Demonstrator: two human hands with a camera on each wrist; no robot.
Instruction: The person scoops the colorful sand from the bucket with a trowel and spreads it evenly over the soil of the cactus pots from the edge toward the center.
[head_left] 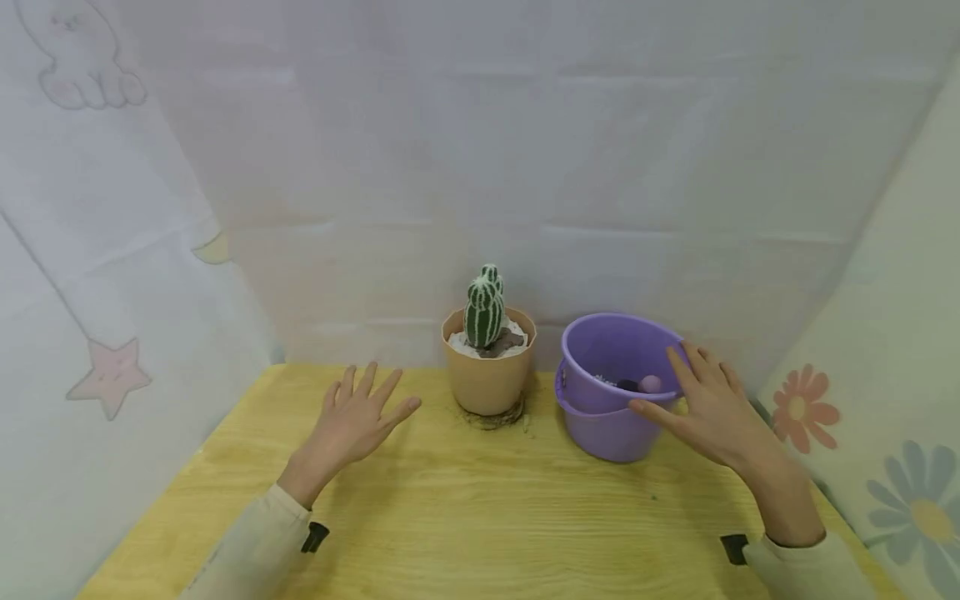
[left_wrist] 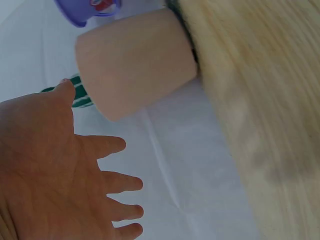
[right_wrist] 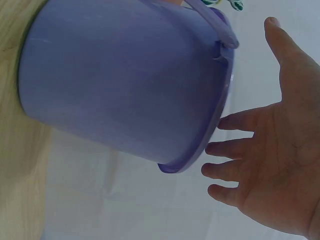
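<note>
Wooden table (head_left: 465, 508): one cactus pot (head_left: 488, 371), one purple bucket (head_left: 611, 417), two open hands.

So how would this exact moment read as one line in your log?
left hand: open, beside cactus pot, not touching | right hand: open, fingers at purple bucket rim | both on wooden table

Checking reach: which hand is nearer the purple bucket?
Right. The right hand is at the purple bucket rim; the left hand hovers beyond the cactus pot.
</note>
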